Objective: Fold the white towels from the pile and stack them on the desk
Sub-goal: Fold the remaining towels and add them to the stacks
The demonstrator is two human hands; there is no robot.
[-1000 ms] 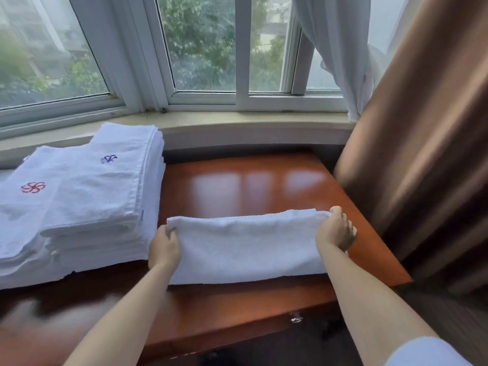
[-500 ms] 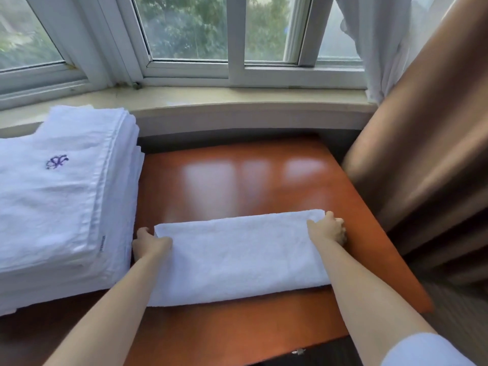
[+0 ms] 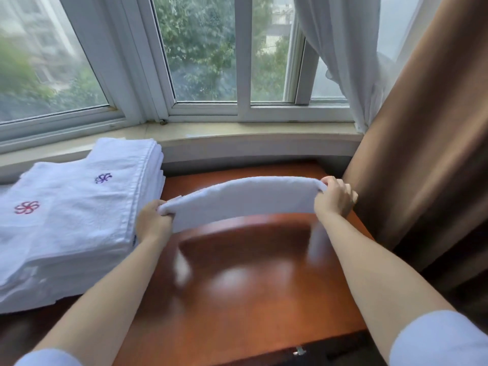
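Head view: the folded towel [image 3: 243, 198], flat on the bench [image 3: 250, 286] a moment ago, now hangs lifted — left hand [image 3: 153, 223] and right hand [image 3: 334, 198] each grip an end — likely bound for the stack [image 3: 68, 215] alongside.

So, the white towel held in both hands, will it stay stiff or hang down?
Probably floppy: the towel sags between the left hand and right hand. It looks light. Likely not slippery, since its surface seems fluffy.
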